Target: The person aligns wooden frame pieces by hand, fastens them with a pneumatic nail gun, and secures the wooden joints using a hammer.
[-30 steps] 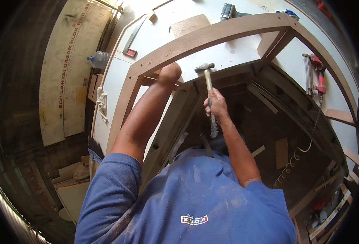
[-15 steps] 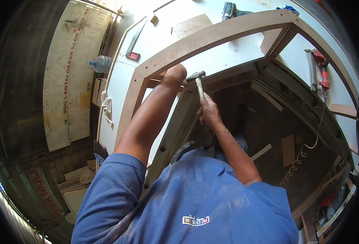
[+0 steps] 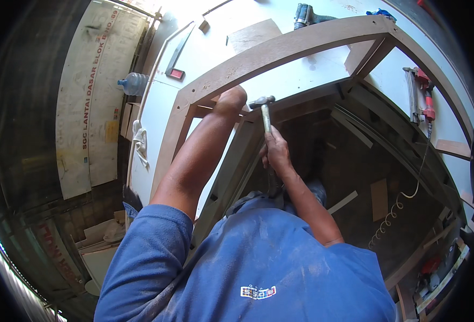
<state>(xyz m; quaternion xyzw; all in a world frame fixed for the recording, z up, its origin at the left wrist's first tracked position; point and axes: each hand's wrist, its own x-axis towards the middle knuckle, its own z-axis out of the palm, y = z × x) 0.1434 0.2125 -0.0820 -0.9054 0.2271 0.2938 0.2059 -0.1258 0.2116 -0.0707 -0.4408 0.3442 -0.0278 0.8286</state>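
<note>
My right hand [image 3: 277, 152] is wrapped around the handle of a hammer [image 3: 266, 117]. The metal hammer head is up beside the inner edge of a brown wooden frame [image 3: 290, 47], just right of my left hand. My left hand [image 3: 232, 99] reaches in at the frame's left corner. Its fingers are out of sight past the wrist and the wood, so what they touch is hidden. The frame has curved rails joined by short uprights and rests on a white-topped surface [image 3: 280, 75].
Beyond the frame are a cordless drill [image 3: 308, 17], a thin board [image 3: 254, 35] and a try square [image 3: 176, 64]. A red nail gun [image 3: 426, 96] lies at right, its coiled air hose [image 3: 390, 217] hanging down. At left are a glove [image 3: 139, 140] and a water bottle [image 3: 135, 84].
The hammer has tilted slightly in my right hand, its head shifting a little to the right. My left arm stays in the same place.
</note>
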